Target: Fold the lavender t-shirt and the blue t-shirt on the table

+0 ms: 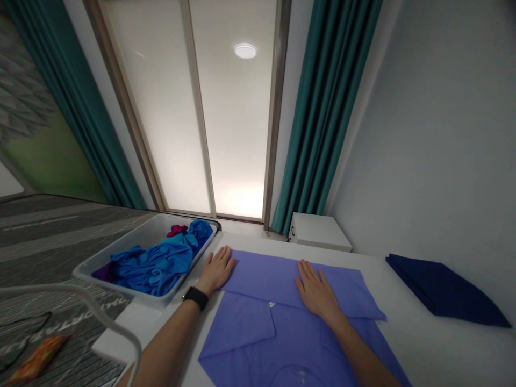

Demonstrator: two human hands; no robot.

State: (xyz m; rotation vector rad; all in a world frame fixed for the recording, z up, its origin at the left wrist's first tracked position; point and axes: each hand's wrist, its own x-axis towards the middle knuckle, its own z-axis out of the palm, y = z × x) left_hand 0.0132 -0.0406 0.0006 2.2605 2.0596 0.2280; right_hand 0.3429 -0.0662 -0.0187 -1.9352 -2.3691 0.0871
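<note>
A periwinkle-blue collared shirt (278, 301) lies flat on the white table (435, 349), its upper part folded over. My left hand (217, 270), with a black wristband (195, 297) on the wrist, rests palm down at the shirt's left edge. My right hand (316, 290) lies flat on the folded part, its fingers spread. Neither hand grips the cloth. Beyond the right of the shirt lies a folded navy cloth (443, 290), apart from both hands.
Left of the table, a translucent plastic tray (121, 244) holds crumpled blue clothes (153, 266) with bits of purple and magenta. A white cabinet (318, 231) stands beyond the table between teal curtains (322, 118). A curved white rail (92, 306) crosses the lower left, above a patterned floor.
</note>
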